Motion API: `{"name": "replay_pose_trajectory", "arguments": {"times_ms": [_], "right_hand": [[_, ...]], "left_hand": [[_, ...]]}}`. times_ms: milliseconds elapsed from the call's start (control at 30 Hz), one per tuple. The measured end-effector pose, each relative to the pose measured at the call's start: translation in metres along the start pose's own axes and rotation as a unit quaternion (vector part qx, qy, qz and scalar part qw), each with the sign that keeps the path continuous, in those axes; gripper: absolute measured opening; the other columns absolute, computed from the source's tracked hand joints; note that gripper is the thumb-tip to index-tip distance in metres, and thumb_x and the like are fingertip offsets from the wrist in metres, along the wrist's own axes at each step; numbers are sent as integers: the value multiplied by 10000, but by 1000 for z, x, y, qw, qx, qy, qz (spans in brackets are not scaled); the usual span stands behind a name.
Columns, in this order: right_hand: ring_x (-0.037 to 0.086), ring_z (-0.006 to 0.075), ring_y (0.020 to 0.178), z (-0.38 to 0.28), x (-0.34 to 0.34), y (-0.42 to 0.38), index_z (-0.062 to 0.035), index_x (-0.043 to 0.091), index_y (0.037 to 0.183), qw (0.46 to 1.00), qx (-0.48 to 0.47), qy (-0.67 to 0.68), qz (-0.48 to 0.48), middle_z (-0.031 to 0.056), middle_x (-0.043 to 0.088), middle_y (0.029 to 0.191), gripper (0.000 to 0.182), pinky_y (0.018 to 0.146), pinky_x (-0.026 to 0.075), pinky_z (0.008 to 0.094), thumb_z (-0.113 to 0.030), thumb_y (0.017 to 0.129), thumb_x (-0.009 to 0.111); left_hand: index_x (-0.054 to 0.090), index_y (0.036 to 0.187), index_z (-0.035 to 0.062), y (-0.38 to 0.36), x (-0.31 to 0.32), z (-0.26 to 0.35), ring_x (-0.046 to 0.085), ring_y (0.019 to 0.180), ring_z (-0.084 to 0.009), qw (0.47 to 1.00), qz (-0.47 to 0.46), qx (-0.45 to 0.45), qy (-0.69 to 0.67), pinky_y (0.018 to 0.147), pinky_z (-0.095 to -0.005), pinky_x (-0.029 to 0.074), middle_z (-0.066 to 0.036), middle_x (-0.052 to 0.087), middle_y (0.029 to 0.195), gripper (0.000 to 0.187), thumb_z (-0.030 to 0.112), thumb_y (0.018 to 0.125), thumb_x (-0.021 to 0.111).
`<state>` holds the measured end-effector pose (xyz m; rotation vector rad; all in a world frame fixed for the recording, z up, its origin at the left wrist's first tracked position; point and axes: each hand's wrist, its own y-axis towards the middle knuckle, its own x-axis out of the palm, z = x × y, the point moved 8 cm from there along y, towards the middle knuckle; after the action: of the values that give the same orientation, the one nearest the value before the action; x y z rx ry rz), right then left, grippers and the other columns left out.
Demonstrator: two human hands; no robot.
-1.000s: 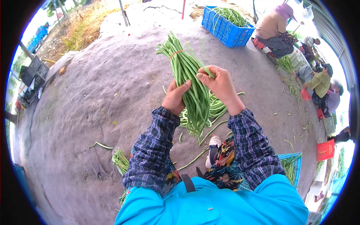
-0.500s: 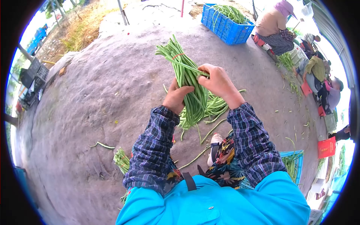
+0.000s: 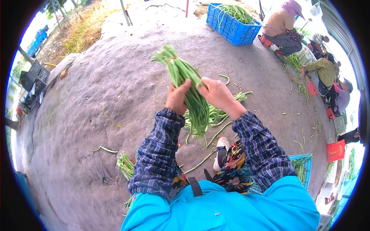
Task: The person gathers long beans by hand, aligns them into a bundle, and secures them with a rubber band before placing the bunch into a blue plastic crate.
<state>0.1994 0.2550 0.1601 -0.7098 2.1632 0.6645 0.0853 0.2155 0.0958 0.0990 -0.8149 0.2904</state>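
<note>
A bundle of long green beans [image 3: 195, 104], tied near its top with a red band [image 3: 172, 59], hangs tilted in front of me, its upper end blurred. My left hand [image 3: 177, 97] is wrapped round the bundle's left side, thumb across the front. My right hand [image 3: 219, 95] presses its fingertips against the bundle's right side. Whether a single bean is pinched there is too blurred to tell. Below and behind the bundle, loose green beans [image 3: 219, 114] lie on the ground. One curved bean [image 3: 225, 78] lies apart above my right hand.
A blue crate [image 3: 234, 32] of beans stands at the back. Several people sit at the right, one in a purple hat [image 3: 293, 7]. Another bean bundle [image 3: 125, 164] lies at lower left. A light-blue crate [image 3: 307, 171] and a red box [image 3: 336, 150] are at the right.
The bundle's top has swung left and down. My right hand has moved from a raised bean to the bundle's side. A curved bean now lies on the ground behind it.
</note>
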Motion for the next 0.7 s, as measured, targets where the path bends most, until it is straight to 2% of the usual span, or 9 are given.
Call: {"name": "replay_pose_trajectory", "arguments": {"times_ms": [67, 133, 200, 300, 367, 433, 467, 533, 700], "right_hand": [[515, 156, 579, 16, 17, -12, -18, 527, 792, 997, -46, 49, -47, 93, 510, 616, 289, 552, 421, 323, -271, 925, 488], [503, 132, 559, 54, 9, -31, -58, 547, 822, 883, 165, 437, -39, 35, 505, 634, 253, 540, 423, 281, -262, 946, 464], [490, 104, 556, 46, -32, -13, -116, 536, 849, 849, -9, 528, -13, -10, 469, 625, 172, 535, 443, 268, -230, 956, 465], [452, 103, 519, 40, -45, -8, -110, 518, 852, 754, 45, 651, 70, -22, 451, 609, 144, 501, 426, 272, -219, 944, 501], [438, 101, 504, 30, -40, -4, -114, 542, 879, 753, 55, 654, 46, -33, 430, 602, 139, 487, 417, 269, -224, 950, 493], [481, 110, 537, 21, -26, 3, -104, 576, 908, 880, 78, 469, -1, -28, 457, 621, 165, 502, 428, 264, -268, 919, 556], [481, 110, 537, 16, -19, 7, -104, 576, 908, 880, 79, 469, -1, -28, 457, 621, 165, 502, 428, 264, -268, 919, 556], [576, 163, 622, 0, -20, 11, -52, 602, 962, 983, 1, 175, 59, 24, 573, 695, 297, 562, 474, 303, -306, 826, 676], [650, 242, 814, -14, -18, 6, 35, 593, 998, 996, 7, 39, 74, 168, 657, 872, 459, 716, 495, 350, -270, 707, 776]], "left_hand": [[499, 1113, 50, 8, -21, 19, 628, 842, -249, 998, 46, 28, -32, 705, -403, 561, -96, 605, 975, 238, 96, 889, 567], [493, 1117, 51, 13, -41, 23, 623, 842, -255, 996, 41, 22, -72, 711, -418, 552, -101, 601, 975, 245, 147, 903, 563], [487, 1131, 50, 14, -44, 27, 620, 846, -257, 995, 13, 31, -94, 717, -424, 546, -103, 601, 976, 264, 172, 909, 560], [525, 1098, 13, 2, -27, 23, 628, 871, -257, 998, 3, 12, -64, 784, -424, 533, -118, 619, 986, 353, 315, 915, 544], [516, 1129, 7, 2, -13, 10, 621, 891, -257, 998, -28, -34, -46, 802, -425, 522, -124, 616, 993, 414, 369, 928, 502], [499, 1157, 9, -1, -3, 8, 616, 908, -259, 998, -37, -44, -32, 814, -425, 513, -130, 606, 1026, 439, 389, 938, 470], [475, 1181, 20, -3, 2, 7, 612, 909, -256, 996, -52, -60, -43, 789, -414, 518, -122, 596, 1035, 388, 331, 950, 458], [443, 1215, 39, -6, 11, 3, 606, 919, -247, 992, -70, -86, -59, 765, -392, 525, -114, 583, 1053, 329, 248, 961, 451], [430, 1228, 71, -6, 16, 0, 612, 898, -213, 997, -62, -39, -2, 749, -365, 533, -99, 585, 1053, 311, 185, 945, 492]]}}
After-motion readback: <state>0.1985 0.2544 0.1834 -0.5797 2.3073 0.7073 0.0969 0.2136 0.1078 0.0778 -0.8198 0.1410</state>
